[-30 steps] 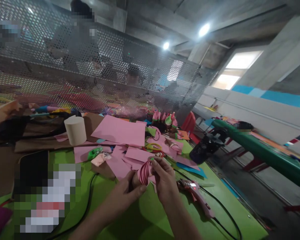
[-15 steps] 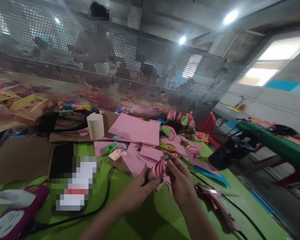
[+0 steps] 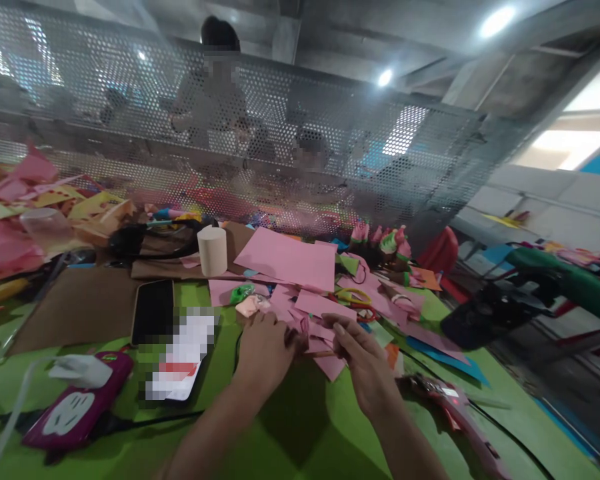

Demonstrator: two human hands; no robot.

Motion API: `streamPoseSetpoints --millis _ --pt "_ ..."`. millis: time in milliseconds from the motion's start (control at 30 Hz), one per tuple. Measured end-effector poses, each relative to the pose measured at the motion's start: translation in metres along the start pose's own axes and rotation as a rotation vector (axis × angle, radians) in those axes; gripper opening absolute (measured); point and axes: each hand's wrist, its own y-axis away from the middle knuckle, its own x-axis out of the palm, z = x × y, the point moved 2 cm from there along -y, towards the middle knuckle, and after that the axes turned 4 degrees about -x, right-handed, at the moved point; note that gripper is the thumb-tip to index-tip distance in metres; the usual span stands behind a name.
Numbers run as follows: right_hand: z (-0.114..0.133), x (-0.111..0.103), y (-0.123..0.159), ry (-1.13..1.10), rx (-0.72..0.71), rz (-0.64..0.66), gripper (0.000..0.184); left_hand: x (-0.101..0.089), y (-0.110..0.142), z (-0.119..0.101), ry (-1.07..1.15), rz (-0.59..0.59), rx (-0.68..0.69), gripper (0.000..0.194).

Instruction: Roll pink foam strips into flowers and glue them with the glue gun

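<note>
1. Both hands are pressing down among flat pink paper pieces point(image 3: 316, 331) on the green counter point(image 3: 290, 427): left hand point(image 3: 263, 348) is lying flat, fingers spread, grasping nothing.
2. Right hand point(image 3: 365, 360) is pinching a thin stick; next is, seemingly, steady alignment.

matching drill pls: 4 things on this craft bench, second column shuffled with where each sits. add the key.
Things
1. cream roll
2. black phone
3. glue gun
4. magenta case

Places
A. on the green mat, to the right of the right hand
B. near left corner, a white plug lying on it
C. upright on brown card, next to the big pink sheet
D. flat, screen up, to the left of the left hand

Pairs: 1-C, 2-D, 3-A, 4-B
</note>
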Motion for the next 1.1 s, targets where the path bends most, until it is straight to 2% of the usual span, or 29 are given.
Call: streamPoseSetpoints --millis 100,167,267,367,500,700,800,933,1100 --pt "0.001 0.0 0.001 0.02 0.012 0.018 0.031 -0.013 -0.007 0.008 -0.196 -0.181 0.019 0.028" --pt "0.002 0.001 0.001 0.027 0.007 0.036 0.031 -0.018 -0.015 0.02 -0.301 -0.295 -0.019 0.028" --pt "0.002 0.003 0.002 0.022 0.0 0.067 0.03 -0.015 -0.025 0.037 -0.34 -0.324 -0.025 0.027" --pt "0.001 0.004 0.003 0.033 0.004 0.083 0.029 -0.01 -0.029 0.044 -0.344 -0.345 -0.006 0.025" --pt "-0.001 0.005 0.003 0.045 -0.005 0.094 0.028 -0.008 -0.03 0.043 -0.316 -0.382 0.023 0.023" --pt "0.003 0.008 0.004 0.069 -0.023 0.078 0.029 -0.021 -0.028 0.036 -0.202 -0.461 0.078 0.015" --pt "0.004 0.01 0.007 0.059 -0.034 0.069 0.028 -0.026 -0.023 0.027 0.015 -0.457 0.179 0.012" --pt "0.005 0.013 0.01 0.098 -0.074 0.068 0.024 -0.024 -0.012 0.009 0.351 -0.363 0.276 0.014" --pt "0.01 0.015 0.013 0.206 -0.191 0.04 0.022 -0.017 -0.001 -0.007 0.501 -0.237 0.327 0.013"
